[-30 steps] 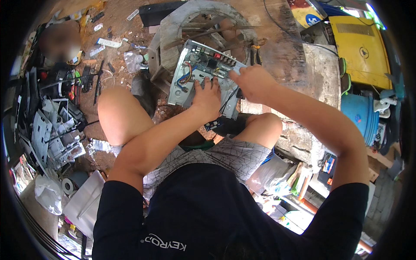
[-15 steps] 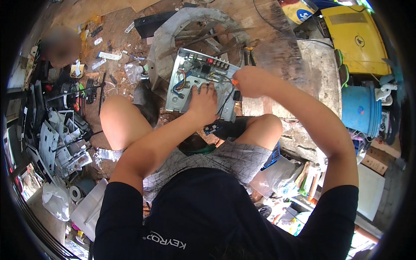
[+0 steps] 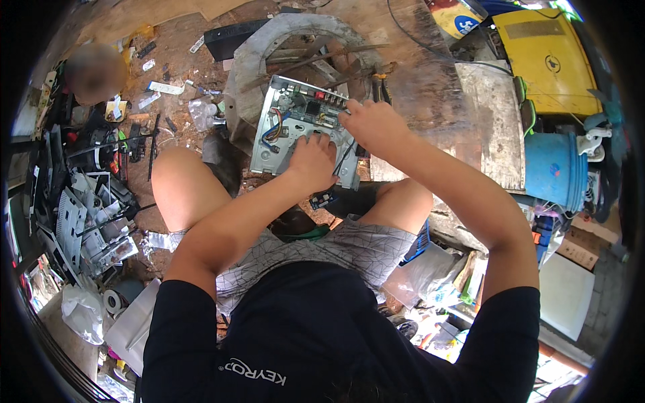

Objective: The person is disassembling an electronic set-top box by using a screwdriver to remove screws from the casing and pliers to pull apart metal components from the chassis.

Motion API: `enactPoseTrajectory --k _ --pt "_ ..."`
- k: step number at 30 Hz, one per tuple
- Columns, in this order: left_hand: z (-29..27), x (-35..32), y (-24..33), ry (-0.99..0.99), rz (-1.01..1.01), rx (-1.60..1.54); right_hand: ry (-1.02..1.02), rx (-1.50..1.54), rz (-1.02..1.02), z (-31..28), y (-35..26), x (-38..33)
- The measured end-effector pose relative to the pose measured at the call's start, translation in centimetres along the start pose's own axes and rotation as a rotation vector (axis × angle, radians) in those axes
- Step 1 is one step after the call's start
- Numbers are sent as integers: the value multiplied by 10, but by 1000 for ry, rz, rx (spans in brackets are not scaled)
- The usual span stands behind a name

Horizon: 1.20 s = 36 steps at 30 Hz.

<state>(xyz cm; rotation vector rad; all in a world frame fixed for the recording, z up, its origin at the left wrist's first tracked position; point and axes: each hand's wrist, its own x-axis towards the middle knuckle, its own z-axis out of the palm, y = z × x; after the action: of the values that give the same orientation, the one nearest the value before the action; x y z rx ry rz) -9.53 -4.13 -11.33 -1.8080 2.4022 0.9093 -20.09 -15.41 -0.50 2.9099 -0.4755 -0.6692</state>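
Note:
An open metal casing (image 3: 265, 156), like the tray of a small electronic device, lies tilted between my knees and the stone ring. It carries a green circuit board (image 3: 293, 104) with a row of connectors, and a bundle of coloured wires (image 3: 274, 129). My left hand (image 3: 312, 161) lies on the bare metal, fingers apart. At the casing's right edge, beside the connectors, is my right hand (image 3: 369, 124), its fingers closed together; whatever they hold is hidden. A black cable (image 3: 345, 156) runs down between the hands. Below the casing hangs a small blue board (image 3: 322, 200).
Behind the casing stands a worn stone ring (image 3: 245, 84); pliers (image 3: 381, 87) lie at its right. A wooden board (image 3: 497, 127), blue bucket (image 3: 556, 168) and yellow case (image 3: 547, 64) are on the right. Metal and plastic scrap (image 3: 74, 215) is piled left.
My right hand has moved a little left and up to the casing's edge. The orange-handled tool seen in it before is out of sight. My left hand stays on the casing.

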Motion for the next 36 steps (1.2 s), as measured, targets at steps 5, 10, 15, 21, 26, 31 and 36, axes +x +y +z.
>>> enactPoseTrajectory --k 5,10,15,21,26,31,36 --pt "17 -1 0 129 23 105 78 299 219 7 -3 -4" --pt "22 1 3 97 19 169 -354 373 225 -16 14 10" --pt "22 1 2 91 19 132 -297 93 -28 -8 21 2" --pt "18 0 0 70 17 141 -137 82 85 -4 2 -3" --pt "21 0 2 83 28 166 -97 410 210 1 18 2" --pt "20 0 0 69 19 154 -455 290 247 -14 18 9" --pt "19 0 -1 71 17 138 -110 -172 -178 6 7 -3"
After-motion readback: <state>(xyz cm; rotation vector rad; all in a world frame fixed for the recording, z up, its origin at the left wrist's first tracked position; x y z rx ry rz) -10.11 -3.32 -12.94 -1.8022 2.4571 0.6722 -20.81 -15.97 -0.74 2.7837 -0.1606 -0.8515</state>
